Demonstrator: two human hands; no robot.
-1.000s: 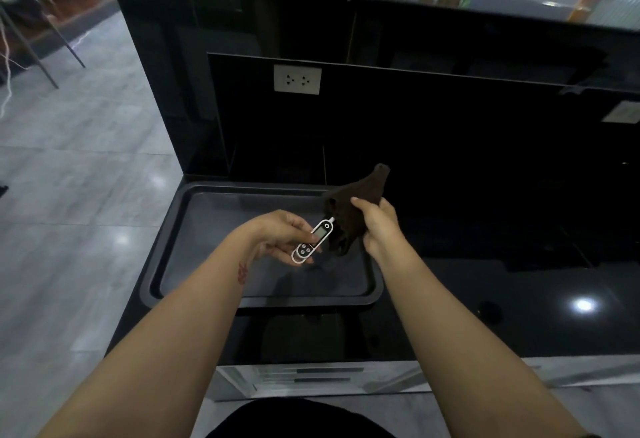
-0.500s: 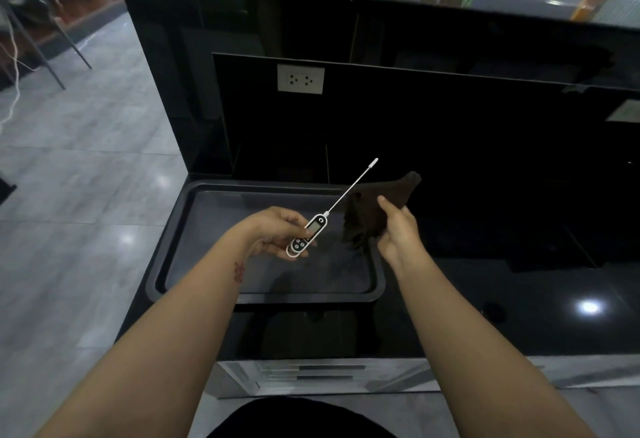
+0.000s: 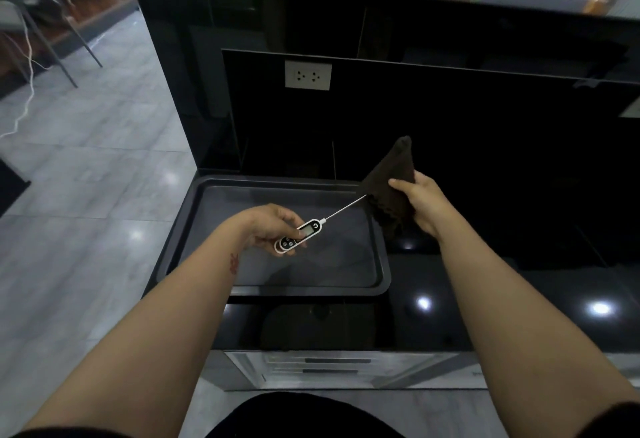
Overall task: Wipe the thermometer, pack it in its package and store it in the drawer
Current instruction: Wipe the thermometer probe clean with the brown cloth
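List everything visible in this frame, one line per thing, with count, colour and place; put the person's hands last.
thermometer: one, white body, thin metal probe, above the tray
cloth: one, dark brown, at the probe tip
tray: one, dark grey, on the counter's left end
counter: one, glossy black, centre and right
wall socket: one, white, on the black back panel
drawers: grey fronts, below the counter edge
left hand: holds the thermometer body
right hand: holds the cloth
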